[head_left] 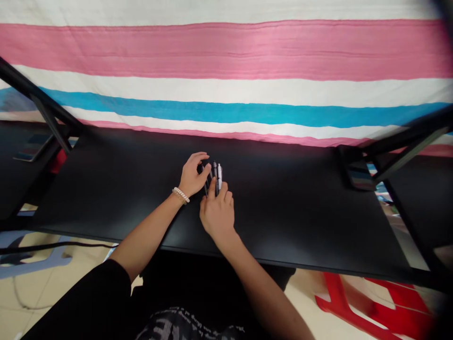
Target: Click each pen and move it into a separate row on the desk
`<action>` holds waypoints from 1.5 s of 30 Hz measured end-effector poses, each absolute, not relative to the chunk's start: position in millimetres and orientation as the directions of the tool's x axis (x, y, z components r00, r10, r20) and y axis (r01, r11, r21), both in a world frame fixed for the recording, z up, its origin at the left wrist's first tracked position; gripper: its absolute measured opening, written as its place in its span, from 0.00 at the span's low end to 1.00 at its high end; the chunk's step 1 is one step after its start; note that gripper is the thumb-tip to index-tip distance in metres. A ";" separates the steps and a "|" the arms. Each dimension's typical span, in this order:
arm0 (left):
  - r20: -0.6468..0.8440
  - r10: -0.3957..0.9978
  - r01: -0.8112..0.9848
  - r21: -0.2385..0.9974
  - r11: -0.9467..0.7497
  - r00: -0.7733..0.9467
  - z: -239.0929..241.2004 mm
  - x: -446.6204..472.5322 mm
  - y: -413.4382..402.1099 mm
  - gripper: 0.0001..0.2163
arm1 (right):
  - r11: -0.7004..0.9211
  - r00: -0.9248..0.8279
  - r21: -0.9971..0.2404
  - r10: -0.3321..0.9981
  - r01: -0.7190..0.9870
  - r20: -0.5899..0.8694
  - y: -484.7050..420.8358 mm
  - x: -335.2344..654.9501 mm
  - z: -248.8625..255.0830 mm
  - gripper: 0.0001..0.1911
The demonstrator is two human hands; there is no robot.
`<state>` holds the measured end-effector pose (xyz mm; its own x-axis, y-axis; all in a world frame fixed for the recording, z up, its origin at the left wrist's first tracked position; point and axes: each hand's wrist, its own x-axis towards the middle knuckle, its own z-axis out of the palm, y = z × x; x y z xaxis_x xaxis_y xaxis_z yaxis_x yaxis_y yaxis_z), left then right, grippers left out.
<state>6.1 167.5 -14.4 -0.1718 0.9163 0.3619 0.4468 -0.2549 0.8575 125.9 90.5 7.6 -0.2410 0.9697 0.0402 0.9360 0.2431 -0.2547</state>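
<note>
From the head-worn camera, looking forward and down, a person's two bare hands work close together near the middle of a black desk (300, 212). Between them stand or lie a small group of pens, at least three, and the view does not settle how many or whether they rest on the desktop. A white pen (219, 177) is on the right of the group, with a dark pen (214, 174) just beside it and a thinner dark pen (205, 182) further left.

The left hand (193, 175), wearing a pale coiled bracelet (181, 194), has its fingers half curled toward the thinner dark pen. The right hand (217, 215) sits just below the group, fingers partly spread and thumb raised beside the pens. Their fingertips are at or touching the pens, but I cannot tell whether either hand has a firm hold.

Behind the desk hangs a pink, white and blue striped cloth (226, 52). A red plastic stool (371, 307) stands on the tiled floor (31, 302) below right.
</note>
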 end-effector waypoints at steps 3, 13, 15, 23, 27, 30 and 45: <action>0.381 0.924 0.621 0.732 -0.280 -0.034 -12.1 4.7 165.6 0.12 | 0.199 -0.200 -0.329 0.979 0.923 0.032 77.1 107.9 6.7 0.32; 0.299 0.947 0.694 0.659 -0.291 0.113 -7.6 -5.8 162.5 0.16 | 0.344 -0.332 -0.606 0.933 0.717 0.138 66.8 134.1 -3.7 0.39; 0.287 0.947 0.696 0.651 -0.302 0.143 -7.7 -4.0 161.5 0.14 | 0.407 -0.451 -0.650 0.886 0.641 0.110 63.7 153.0 -3.9 0.42; 0.338 0.937 0.700 0.649 -0.299 0.087 -5.7 -0.3 161.3 0.08 | 0.481 -0.514 -0.645 0.843 0.594 0.156 69.7 167.2 -6.8 0.28; 0.349 0.932 0.694 0.647 -0.314 0.097 -5.2 -1.7 161.6 0.07 | 0.458 -0.438 -0.640 0.875 0.617 0.205 71.3 157.3 -10.2 0.21; 0.367 0.922 0.696 0.629 -0.346 0.126 -6.7 -2.2 162.0 0.07 | 0.446 -0.410 -0.654 0.885 0.610 0.221 70.6 156.2 -11.9 0.21; 0.295 0.934 0.844 0.536 0.012 -0.201 -5.3 5.5 153.9 0.08 | 0.415 -0.377 -0.700 0.900 0.582 0.220 72.0 157.3 -15.5 0.25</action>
